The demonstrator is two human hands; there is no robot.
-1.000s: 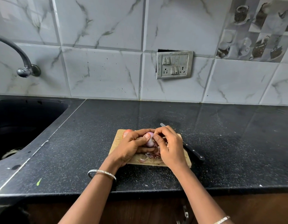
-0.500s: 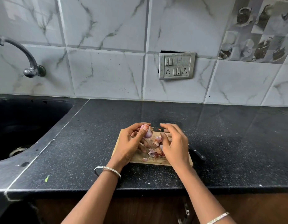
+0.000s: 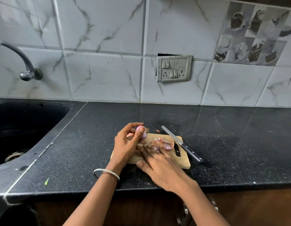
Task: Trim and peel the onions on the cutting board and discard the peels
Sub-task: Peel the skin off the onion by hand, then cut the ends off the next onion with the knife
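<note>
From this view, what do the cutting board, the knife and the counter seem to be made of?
Cutting board: seemingly pale wood, matt, with faint grain. Knife: the blade looks like dull grey steel; the black handle with pale rivets could be plastic or wood. Counter: probably polished black stone, speckled and glossy with reflections.

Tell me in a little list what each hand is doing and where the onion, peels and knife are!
left hand: holds a pinkish onion over the far left end of the cutting board
right hand: flat on the board, fingers straight, beside the peels
peels: heaped on the board
knife: lies across the board's right end, no hand on it
sink: to the left
</note>
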